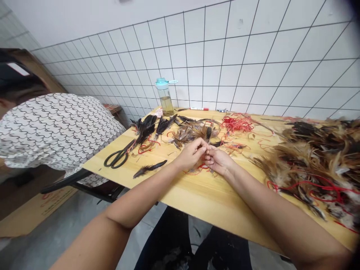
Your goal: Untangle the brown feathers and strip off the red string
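My left hand and my right hand meet over the middle of the wooden table, fingertips touching. Both have their fingers closed in a pinch; what lies between them is too small to make out. Red string shows just under the hands. Directly behind them lies a bundle of brown feathers. One dark feather rests on the table to the left of my left hand. Black-handled scissors lie near the left edge, their blades beside black feathers.
A bottle with a blue lid stands at the back by the tiled wall, near a marker. Tangled red string lies behind the hands. A large feather pile covers the right side. Another person sits at left.
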A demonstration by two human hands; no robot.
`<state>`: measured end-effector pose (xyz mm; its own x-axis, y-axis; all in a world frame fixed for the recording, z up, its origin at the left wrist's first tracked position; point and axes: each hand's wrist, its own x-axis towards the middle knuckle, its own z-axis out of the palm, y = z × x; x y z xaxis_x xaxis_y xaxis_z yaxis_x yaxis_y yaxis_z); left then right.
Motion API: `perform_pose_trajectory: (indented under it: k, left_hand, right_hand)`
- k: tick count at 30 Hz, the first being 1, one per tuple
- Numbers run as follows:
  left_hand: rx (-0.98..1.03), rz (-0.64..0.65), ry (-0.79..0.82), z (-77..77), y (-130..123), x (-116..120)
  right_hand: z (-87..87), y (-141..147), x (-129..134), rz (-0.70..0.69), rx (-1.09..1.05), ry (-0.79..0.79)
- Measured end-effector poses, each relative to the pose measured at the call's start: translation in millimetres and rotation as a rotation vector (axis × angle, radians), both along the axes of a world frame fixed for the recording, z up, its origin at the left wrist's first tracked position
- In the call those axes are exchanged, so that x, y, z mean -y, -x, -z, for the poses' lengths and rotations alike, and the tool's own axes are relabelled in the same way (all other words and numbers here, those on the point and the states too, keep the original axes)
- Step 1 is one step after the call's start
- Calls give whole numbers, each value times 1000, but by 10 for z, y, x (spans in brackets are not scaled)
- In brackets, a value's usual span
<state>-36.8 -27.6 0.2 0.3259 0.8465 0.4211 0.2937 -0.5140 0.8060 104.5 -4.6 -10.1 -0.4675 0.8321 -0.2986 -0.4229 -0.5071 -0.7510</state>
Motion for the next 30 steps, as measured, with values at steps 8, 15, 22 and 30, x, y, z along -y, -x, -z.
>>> perform_pose_trajectory:
  k: [8, 15, 22, 30]
  left_hand:
    - [311, 131, 295, 18, 89, -74]
    - [393, 108, 418, 29, 134, -69]
    - [338, 54, 387, -16, 161, -67]
    - [286, 43, 366, -88, 139, -8]
  right_hand:
    - [6, -42, 28, -173, 32, 14]
    - [17, -50, 73, -198, 55, -21]
    - [59, -50, 71, -192, 99, -109]
    - [41, -30, 65, -195, -7, -4]
